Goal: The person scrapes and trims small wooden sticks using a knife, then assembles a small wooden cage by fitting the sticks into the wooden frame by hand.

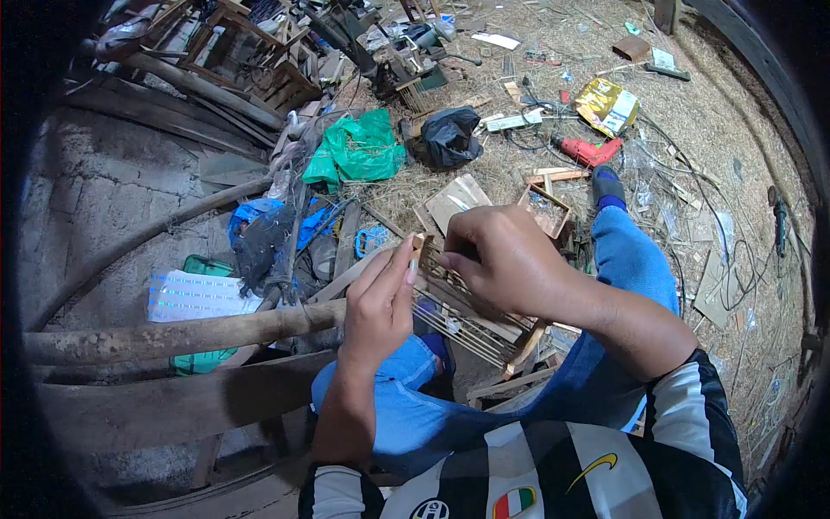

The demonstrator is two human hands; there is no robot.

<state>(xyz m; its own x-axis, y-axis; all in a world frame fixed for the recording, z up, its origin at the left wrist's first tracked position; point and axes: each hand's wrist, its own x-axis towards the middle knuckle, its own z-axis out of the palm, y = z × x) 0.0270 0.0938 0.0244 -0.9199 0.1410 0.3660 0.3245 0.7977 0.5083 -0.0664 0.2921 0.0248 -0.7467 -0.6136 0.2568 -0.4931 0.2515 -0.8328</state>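
Observation:
My left hand (377, 298) is closed around the near end of a barred wooden frame, gripping its narrow end strip (419, 250). Thin parallel rods (462, 333) run from that strip down to a second wooden crosspiece (525, 348) between my legs. Over the upper side of the frame, my right hand (506, 255) is curled, with thumb and fingers drawn together close to the rods. Whatever lies between those fingertips is hidden or too small to make out.
A red power drill (590, 151) lies beside my shoe. Further off are a yellow packet (607, 105), a black plastic bag (450, 137) and a green plastic bag (356, 149). A small wooden box (548, 210) sits past my right hand. Wooden rails (186, 336) run along the left.

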